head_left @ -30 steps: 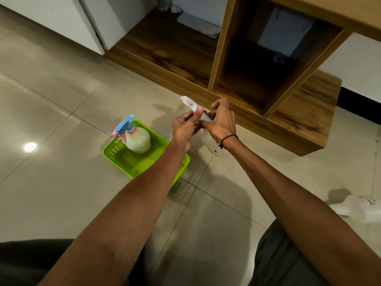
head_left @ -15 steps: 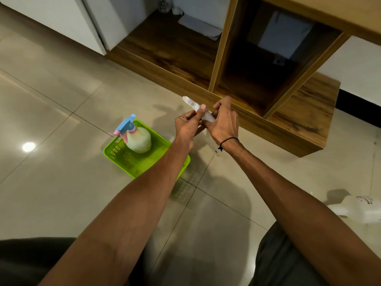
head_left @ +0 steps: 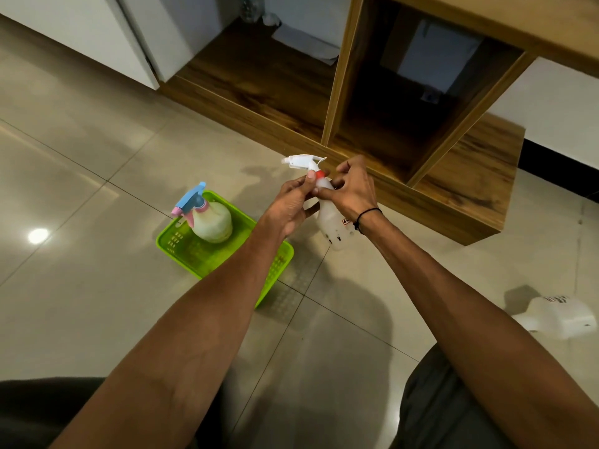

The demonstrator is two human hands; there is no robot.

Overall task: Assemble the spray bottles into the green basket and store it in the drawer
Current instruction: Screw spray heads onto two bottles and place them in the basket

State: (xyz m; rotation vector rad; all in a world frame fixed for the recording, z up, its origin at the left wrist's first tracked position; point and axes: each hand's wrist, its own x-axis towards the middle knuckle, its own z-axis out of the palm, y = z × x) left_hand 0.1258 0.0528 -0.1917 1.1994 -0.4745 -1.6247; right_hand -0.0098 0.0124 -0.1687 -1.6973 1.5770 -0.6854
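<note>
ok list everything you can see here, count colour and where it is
green basket: 1, lime green, on the floor tiles, left of centre
round spray bottle: 1, pale body with blue and pink trigger, standing in the basket
held spray bottle: 1, translucent white, white trigger, red collar, held in the air over the floor
bottle on floor: 1, white, lying at the right edge
wooden cabinet: 1, brown, open compartments, ahead
left hand: 1, at the bottle's neck
right hand: 1, black wristband, on the bottle's shoulder
</note>
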